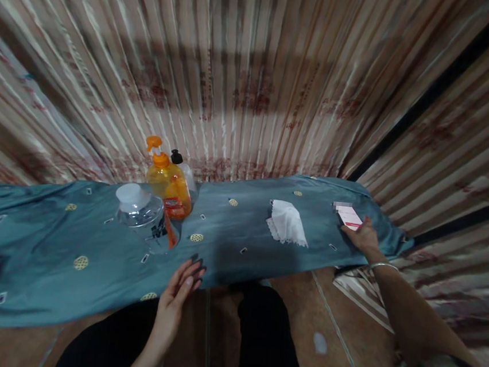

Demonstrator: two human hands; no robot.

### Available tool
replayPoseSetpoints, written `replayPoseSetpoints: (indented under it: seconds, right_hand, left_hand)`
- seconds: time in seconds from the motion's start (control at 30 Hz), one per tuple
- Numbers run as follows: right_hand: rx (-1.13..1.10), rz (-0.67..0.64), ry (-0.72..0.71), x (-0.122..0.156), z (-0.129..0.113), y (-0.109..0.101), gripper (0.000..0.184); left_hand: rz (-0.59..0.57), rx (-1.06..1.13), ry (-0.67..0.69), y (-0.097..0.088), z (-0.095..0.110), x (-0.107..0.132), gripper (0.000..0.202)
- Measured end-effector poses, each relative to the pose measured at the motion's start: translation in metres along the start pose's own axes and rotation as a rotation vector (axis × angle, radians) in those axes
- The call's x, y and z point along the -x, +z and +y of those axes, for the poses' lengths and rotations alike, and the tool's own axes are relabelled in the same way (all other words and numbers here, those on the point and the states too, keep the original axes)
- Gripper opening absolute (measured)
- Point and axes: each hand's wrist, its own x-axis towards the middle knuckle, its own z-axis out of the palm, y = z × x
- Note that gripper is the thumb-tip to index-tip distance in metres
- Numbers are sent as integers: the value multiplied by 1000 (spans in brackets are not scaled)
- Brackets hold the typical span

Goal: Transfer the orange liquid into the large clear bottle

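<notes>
My right hand grips the near end of a smartphone at the right part of the cloth-covered surface, its lit screen facing up. Over the front edge hovers my left hand, fingers loosely spread and nothing in it. Beyond that hand stands a clear plastic jug with a white cap. Behind the jug are an orange pump bottle and a partly hidden clear bottle with a black pump. A crumpled white cloth lies between the bottles and the phone.
A teal patterned cloth covers the long narrow surface. Pleated striped curtains hang right behind it and along the right side, with dark bars at the right. Below are my legs and a tiled floor.
</notes>
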Motion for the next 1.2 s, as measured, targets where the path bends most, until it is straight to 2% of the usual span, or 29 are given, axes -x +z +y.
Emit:
replayPoseSetpoints:
  seconds: [0.23,0.47,0.77,0.9,1.2]
  right_hand:
    - [26,-29,11,-8,12,4,90]
    - [72,-20,26,-4,17,10,92]
    - [129,-38,26,0,23,5,82]
    - [147,-39,27,-5,23,7,77]
    - [142,-31,48,-20,28,14,79]
  left_hand:
    - [20,-43,-6,-4,1,0,69]
    - [25,-43,-5,-6,-1,0,71]
    - [54,-39,-17,-11,-2,1,76]
    - [61,-41,-30,-12,-2,0,79]
    - [76,-53,-52,-10,-3,-3,82]
